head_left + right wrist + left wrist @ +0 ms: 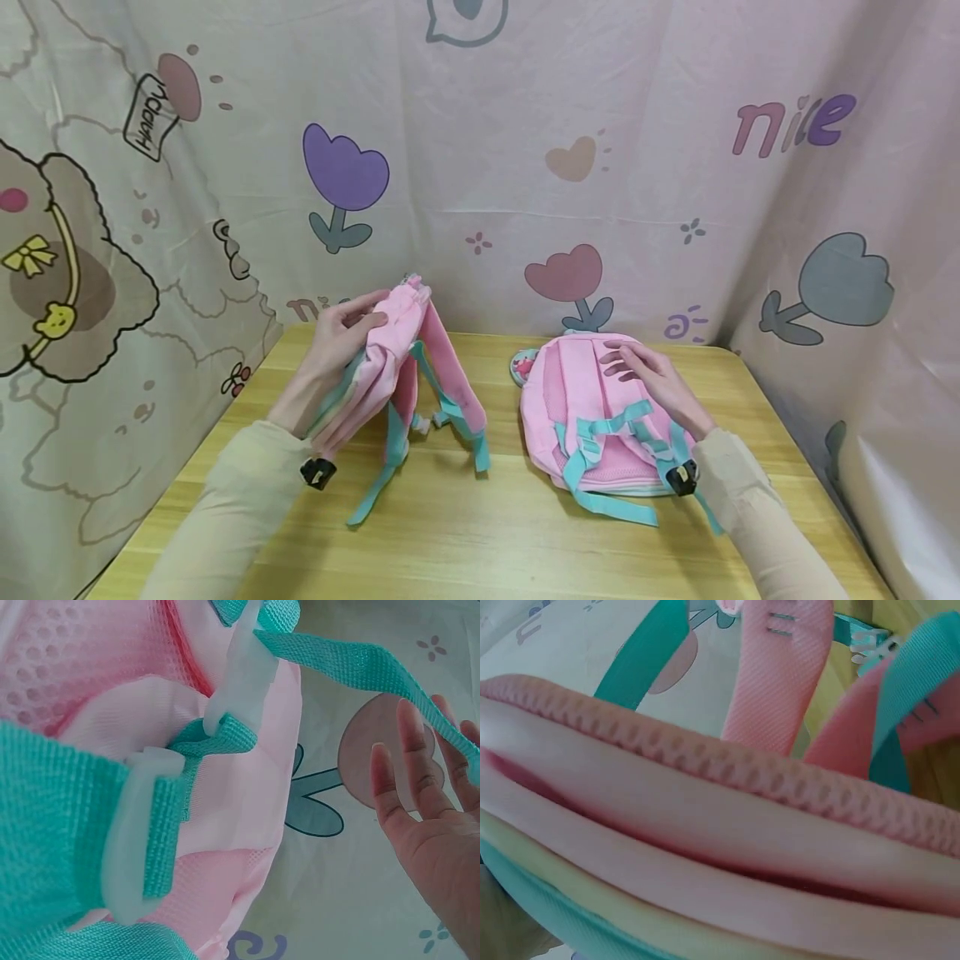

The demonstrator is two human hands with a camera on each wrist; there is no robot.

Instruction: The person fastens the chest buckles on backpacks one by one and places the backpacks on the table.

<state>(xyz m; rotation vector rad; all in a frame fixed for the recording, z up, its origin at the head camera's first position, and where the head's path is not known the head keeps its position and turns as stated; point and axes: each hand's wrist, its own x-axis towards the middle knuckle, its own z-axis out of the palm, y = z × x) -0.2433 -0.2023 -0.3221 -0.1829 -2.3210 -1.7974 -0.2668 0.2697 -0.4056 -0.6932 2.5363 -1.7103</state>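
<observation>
My left hand (339, 337) grips a pink backpack (397, 333) near its top, and the bag is tilted up on the left side of the table. Its pink shoulder straps with teal webbing (386, 475) hang down to the right. The left wrist view shows the bag's layered edge (705, 802) close up, with part of the hand (506, 922) behind it. A second pink backpack (547, 392) lies at the right, strap side up. Over it hovers my right hand (656, 379), fingers loosely extended. In the right wrist view its fingers (420, 761) are near a teal strap (352, 664).
Both bags are on a wooden table (450, 542). A round pendant (522, 367) sticks out at the right bag's left edge. Behind the table hangs a printed curtain (465, 167), which also encloses both sides. White buckle parts (423, 423) dangle between the bags.
</observation>
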